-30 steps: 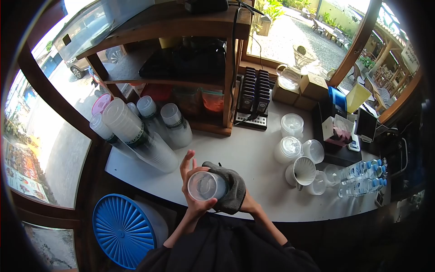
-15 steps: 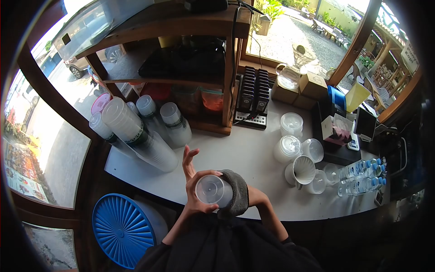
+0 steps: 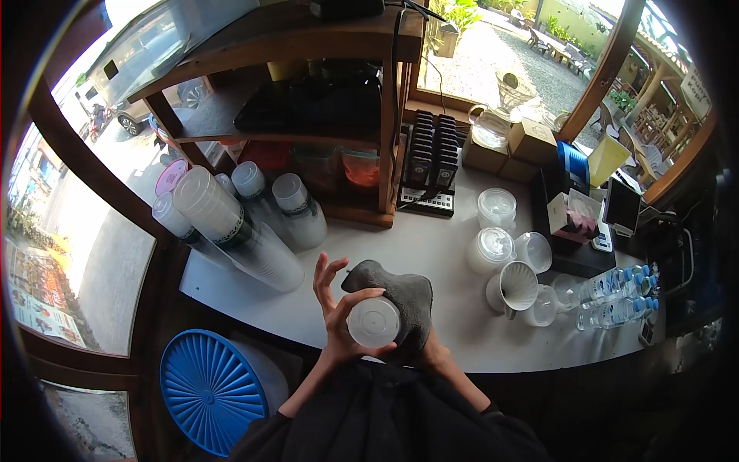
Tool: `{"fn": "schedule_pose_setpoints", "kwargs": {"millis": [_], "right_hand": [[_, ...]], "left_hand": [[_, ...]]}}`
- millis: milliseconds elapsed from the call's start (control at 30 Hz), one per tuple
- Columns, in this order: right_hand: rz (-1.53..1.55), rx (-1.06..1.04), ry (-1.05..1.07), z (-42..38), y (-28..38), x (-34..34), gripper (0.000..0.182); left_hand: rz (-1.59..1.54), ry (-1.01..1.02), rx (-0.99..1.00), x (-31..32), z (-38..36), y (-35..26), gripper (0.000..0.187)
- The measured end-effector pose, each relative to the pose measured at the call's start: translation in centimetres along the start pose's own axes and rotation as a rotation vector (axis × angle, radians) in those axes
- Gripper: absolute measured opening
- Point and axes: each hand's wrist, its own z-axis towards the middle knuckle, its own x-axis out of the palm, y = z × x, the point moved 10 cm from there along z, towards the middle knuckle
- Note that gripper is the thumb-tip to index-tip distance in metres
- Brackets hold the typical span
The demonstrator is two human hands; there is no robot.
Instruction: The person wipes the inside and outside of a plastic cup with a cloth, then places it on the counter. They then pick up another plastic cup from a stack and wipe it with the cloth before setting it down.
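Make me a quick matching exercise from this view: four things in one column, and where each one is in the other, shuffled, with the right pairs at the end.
Things
1. plastic cup
2. gray cloth
3. water bottles
4. blue ribbed lid

Places
A. toward the right end of the counter
B. covering most of the right hand
C. lower left of the picture, below the counter's edge
D. between the thumb and fingers of the left hand

Right pairs: 1-D, 2-B, 3-A, 4-C
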Motion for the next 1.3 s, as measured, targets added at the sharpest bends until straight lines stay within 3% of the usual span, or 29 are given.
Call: {"fn": "schedule_pose_setpoints", "kwargs": {"millis": [133,267,367,467,600,700,767,1000,1100,1167,1300], "right_hand": [[-0.138,-0.107,-0.171,0.0,0.7,-0.3,0.071],[-0.148,-0.081,-0.197,0.5,-0.1,-0.6,0.063],[-0.152,0.023,-0.124,-0.4,-2.8,0.6,0.069],[0.035,-0.036,-0.153,-0.9,-3.0,0.5,0.074],[0.314,0.341,0.163,-1.2,-5.5,2.4,0.102],[0.361,0.400,0.270,0.1,-3.8,1.7,0.104],[0.398,0.445,0.341,0.4,-2.8,1.6,0.105],[0.481,0.184,0.626,-0.3,-4.9,3.8,0.105],[0.620,0.274,0.747,-1.4,-5.8,5.5,0.108],[0.569,0.303,0.714,-1.5,-6.3,5.5,0.107],[0.339,0.199,0.403,0.0,-4.5,3.7,0.092]], "left_hand": [[-0.043,-0.091,0.055,-1.5,-0.5,-0.9,0.072],[-0.316,-0.290,0.057,-3.5,-0.8,-1.1,0.077],[-0.504,-0.312,0.042,-4.2,-1.1,-1.6,0.077],[-0.621,-0.325,-0.004,-4.5,-0.9,-1.4,0.078],[-0.708,-0.358,-0.105,-4.8,-0.4,0.0,0.079],[-0.763,-0.375,-0.188,-4.6,0.1,1.6,0.079],[-0.804,-0.339,-0.206,-4.0,0.2,2.1,0.080],[-1.034,0.036,-0.087,-0.4,0.2,2.1,0.080],[-1.150,0.159,-0.080,0.8,0.4,1.0,0.078],[-1.104,0.139,-0.071,0.3,0.8,1.2,0.077],[-0.820,-0.105,-0.108,-2.9,1.5,2.3,0.078]]}}
